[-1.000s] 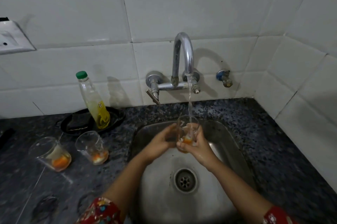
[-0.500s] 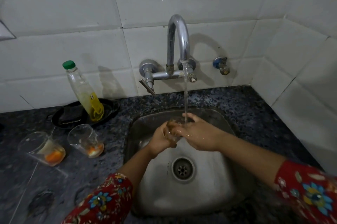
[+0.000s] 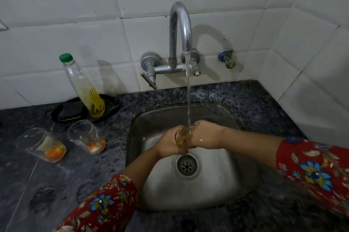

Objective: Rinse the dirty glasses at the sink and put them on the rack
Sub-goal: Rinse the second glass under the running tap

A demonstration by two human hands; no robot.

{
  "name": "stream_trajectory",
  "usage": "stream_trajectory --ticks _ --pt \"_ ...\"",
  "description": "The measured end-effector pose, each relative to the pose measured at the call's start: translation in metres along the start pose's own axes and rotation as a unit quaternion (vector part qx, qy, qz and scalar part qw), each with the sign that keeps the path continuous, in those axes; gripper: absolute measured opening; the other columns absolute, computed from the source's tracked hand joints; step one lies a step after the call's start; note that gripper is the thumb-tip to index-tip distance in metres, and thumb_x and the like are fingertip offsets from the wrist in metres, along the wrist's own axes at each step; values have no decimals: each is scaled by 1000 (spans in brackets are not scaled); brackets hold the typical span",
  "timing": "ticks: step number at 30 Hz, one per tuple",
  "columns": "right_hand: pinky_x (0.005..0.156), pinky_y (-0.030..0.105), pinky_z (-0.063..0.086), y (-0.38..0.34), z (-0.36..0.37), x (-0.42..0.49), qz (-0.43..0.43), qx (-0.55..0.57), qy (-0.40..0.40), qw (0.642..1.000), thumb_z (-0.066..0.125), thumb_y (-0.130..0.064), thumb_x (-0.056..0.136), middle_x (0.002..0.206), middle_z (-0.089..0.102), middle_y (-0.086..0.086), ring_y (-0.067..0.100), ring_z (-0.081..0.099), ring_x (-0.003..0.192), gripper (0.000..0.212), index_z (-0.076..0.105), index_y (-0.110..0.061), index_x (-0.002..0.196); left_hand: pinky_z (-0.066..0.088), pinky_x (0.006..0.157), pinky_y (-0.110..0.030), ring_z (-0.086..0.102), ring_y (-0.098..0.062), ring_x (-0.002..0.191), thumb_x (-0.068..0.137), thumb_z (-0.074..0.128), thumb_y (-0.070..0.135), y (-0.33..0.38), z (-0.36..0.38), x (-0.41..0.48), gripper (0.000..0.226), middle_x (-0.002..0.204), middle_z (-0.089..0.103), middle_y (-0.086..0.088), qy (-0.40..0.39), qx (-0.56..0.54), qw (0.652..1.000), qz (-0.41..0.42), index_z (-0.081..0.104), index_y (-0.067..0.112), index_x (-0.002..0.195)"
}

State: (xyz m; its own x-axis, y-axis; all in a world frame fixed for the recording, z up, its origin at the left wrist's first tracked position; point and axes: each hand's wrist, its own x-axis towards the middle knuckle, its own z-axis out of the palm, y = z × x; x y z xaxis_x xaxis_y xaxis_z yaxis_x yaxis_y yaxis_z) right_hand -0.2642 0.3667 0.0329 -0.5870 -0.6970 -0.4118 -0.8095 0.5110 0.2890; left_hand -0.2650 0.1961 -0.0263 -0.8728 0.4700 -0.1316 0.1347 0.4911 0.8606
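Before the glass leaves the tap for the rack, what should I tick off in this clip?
1. Glass gripped by left hand and right hand: ok.
2. Water stream hits glass: ok.
3. Glass over sink: ok.
4. Glass free of residue: not ok, amber tint shows.
5. Rack space free: cannot tell, rack out of view.
6. Two counter glasses rinsed: not ok, orange dregs inside.
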Motion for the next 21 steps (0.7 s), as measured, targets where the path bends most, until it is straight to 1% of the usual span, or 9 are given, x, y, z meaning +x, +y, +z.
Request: stream_trajectory --ticks 2,4,6,9,14,16,18,19,21 --pt "77 35 46 -5 -2 4 53 43 -19 997 50 -10 91 114 61 8 30 60 104 16 61 -13 102 49 75 -18 62 -10 92 58 82 8 6 5 0 51 101 63 4 42 -5 999 -4 62 15 104" --pt "79 36 47 -14 -1 12 36 101 -28 994 54 -20 89 109 60 10 30 59 101 9 61 -16 92 50 77 -23 62 -12 94 59 82 11 10 14 -2 46 99 63 5 91 -28 995 -9 59 23 96" --pt "88 36 48 -13 3 11 14 84 -19 996 52 -21 91 117 61 11 29 58 106 19 64 -11 102 49 76 -13 60 -9 96 58 83 12 10 16 -3 53 101 61 9 78 -39 996 -14 57 27 102" --pt "97 35 44 -3 4 2 4 9 14 1000 52 -8 90 122 61 6 26 57 114 24 64 -11 110 40 70 4 55 -6 101 60 84 2 7 7 -1 71 110 55 9 -12 7 1000 -22 57 14 124" --pt "80 33 44 -15 -3 14 -37 43 4 998 50 -14 92 115 62 15 32 57 108 22 63 -4 106 51 80 -22 62 -11 96 55 78 14 8 15 -2 53 105 64 1 83 -27 996 -12 59 13 104" --pt "87 34 45 -11 5 13 18 56 16 998 47 -12 93 118 62 11 30 58 110 23 62 -5 110 51 81 -17 61 -5 95 57 82 8 6 13 -1 60 107 63 5 53 -32 998 -19 58 10 112" --pt "93 34 43 -4 7 6 14 14 12 1000 48 -7 91 119 61 6 26 57 111 24 62 -11 111 47 75 -5 59 -1 94 61 82 -1 4 7 2 64 107 60 10 -2 -8 1000 -28 57 9 119" --pt "91 34 43 -4 8 7 24 8 5 1000 49 -6 91 118 61 5 26 57 111 24 62 -12 110 47 74 -4 59 -4 96 61 81 -4 2 5 4 64 108 61 7 -3 -7 1000 -27 58 8 119" --pt "83 34 43 -13 3 14 46 36 -21 998 49 -10 91 119 59 9 29 56 113 25 60 -8 113 51 79 -17 62 -14 100 58 81 -5 0 10 4 59 109 65 -3 46 -17 999 -23 60 6 113"
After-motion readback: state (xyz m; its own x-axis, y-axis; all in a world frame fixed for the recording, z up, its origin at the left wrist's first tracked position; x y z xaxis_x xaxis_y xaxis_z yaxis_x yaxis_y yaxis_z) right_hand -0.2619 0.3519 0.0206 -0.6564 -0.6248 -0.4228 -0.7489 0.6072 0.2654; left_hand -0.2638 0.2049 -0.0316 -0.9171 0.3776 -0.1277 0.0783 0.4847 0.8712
